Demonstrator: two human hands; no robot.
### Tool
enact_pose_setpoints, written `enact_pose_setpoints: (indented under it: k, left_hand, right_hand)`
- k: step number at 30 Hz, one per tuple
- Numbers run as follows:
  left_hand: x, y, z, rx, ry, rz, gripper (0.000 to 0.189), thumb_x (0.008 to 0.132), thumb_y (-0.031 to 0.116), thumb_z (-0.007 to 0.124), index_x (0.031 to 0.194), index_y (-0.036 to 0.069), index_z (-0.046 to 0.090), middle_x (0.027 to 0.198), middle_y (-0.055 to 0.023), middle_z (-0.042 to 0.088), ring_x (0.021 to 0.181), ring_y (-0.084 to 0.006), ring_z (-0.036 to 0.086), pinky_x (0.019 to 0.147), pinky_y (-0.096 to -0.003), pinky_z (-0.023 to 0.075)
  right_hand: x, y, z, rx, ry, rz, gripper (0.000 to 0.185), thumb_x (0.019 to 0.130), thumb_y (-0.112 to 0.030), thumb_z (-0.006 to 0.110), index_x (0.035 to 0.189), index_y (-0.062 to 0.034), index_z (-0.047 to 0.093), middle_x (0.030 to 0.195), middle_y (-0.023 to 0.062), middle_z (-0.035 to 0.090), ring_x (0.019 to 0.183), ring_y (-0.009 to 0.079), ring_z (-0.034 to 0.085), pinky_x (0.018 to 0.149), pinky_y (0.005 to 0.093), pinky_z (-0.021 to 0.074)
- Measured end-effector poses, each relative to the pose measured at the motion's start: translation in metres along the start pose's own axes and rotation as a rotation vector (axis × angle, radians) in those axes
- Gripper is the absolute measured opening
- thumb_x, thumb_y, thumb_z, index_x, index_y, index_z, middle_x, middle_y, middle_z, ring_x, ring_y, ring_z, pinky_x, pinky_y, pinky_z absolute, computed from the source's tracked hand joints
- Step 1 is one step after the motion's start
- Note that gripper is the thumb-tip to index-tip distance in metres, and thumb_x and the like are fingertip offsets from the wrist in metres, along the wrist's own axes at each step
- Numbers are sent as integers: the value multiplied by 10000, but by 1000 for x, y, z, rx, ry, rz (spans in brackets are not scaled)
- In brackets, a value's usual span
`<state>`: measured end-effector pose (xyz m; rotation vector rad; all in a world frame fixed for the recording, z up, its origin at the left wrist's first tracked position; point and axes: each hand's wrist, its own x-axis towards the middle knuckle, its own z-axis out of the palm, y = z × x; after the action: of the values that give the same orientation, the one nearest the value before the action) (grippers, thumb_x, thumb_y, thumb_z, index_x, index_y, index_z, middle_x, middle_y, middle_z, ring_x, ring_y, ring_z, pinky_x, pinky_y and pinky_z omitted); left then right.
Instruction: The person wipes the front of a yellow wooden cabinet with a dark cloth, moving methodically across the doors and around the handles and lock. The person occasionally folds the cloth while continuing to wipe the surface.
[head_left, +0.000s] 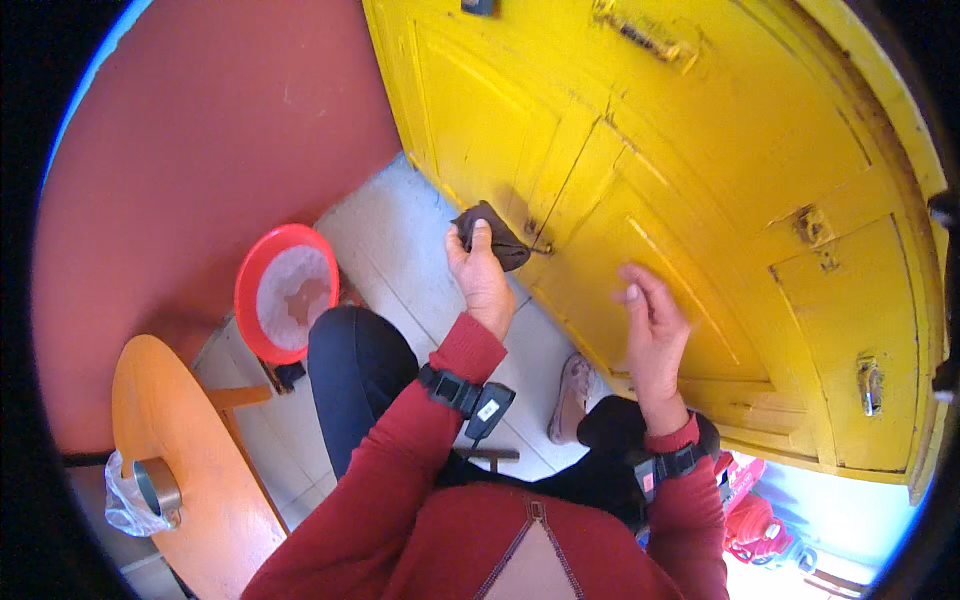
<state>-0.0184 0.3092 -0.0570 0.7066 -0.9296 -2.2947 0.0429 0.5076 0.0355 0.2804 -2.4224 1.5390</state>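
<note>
My left hand (484, 281) grips a folded dark cloth (491, 236), thumb on top, close to the lower latch of a yellow panelled door (660, 187). Whether the cloth touches the door I cannot tell. To the right, my right hand (657, 330) is raised in front of a door panel with bent fingers and nothing in it. A red plastic basin (246, 300) holding sudsy water stands at the left beside the red wall. Metal handles (870, 386) and worn fittings are fixed to the door.
An orange wooden table (202, 480) at the lower left carries a metal cup (157, 491) and a clear plastic bag (124, 502). The red wall (217, 135) meets the tiled floor (390, 262) behind the basin. Red containers (754, 525) stand at the lower right.
</note>
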Motion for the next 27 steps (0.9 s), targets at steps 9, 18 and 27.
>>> enact_pose_setpoints:
  k: [9, 18, 27]
  left_hand:
    - [-18, 17, 74, 450, -283, 476, 324, 1041, 101, 581, 1336, -2, 495, 1301, -155, 526, 1209, -314, 515, 1080, -405, 408]
    - [-30, 82, 127, 410, -349, 804, 344, 1057, 134, 573, 1339, -39, 479, 1290, -223, 461, 1216, -368, 462, 1096, -425, 373]
    - [-31, 97, 152, 493, -205, 992, 255, 1011, 65, 582, 1229, -50, 516, 1180, -270, 506, 1105, -443, 504, 1002, -491, 418]
  right_hand:
    - [-1, 5, -2, -6, -19, -17, 205, 1008, -29, 612, 1192, -10, 700, 1005, 100, 742, 868, 158, 703, 798, 293, 557]
    - [-5, 9, -8, -71, -26, -50, 183, 984, -15, 629, 1146, 8, 710, 1009, 143, 751, 855, 212, 729, 782, 325, 570]
    - [-17, 15, -21, 42, -22, -56, 173, 955, 3, 655, 1118, 5, 712, 992, 161, 739, 848, 226, 727, 777, 325, 569]
